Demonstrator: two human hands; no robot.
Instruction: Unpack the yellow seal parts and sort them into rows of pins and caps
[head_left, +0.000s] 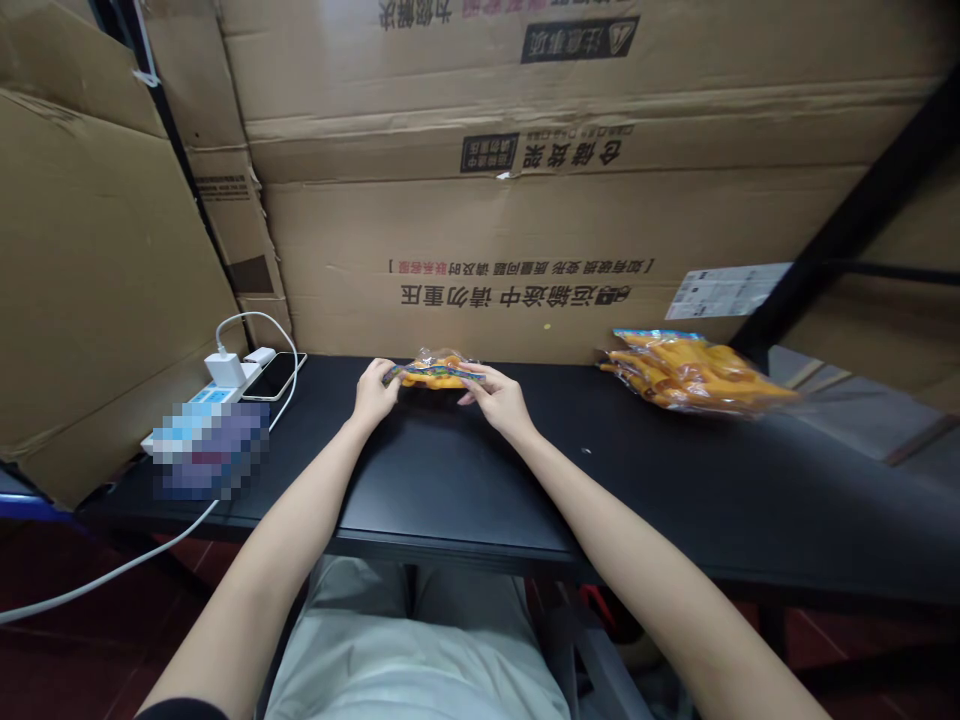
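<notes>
A small clear packet of orange pieces (433,372) lies at the far middle of the black table (450,470). My left hand (374,392) pinches its left end, fingers closed on the plastic. My right hand (495,396) grips the right end the same way. Both forearms reach straight out from my lap. A larger pile of similar orange packets (694,372) rests on the table to the right, apart from my hands.
A white power strip with a charger (225,372) and a dark phone (274,376) sit at the table's left end, with a white cable (112,575) trailing off. Cardboard boxes (525,200) wall the back and left. A black frame bar (847,220) slants at right.
</notes>
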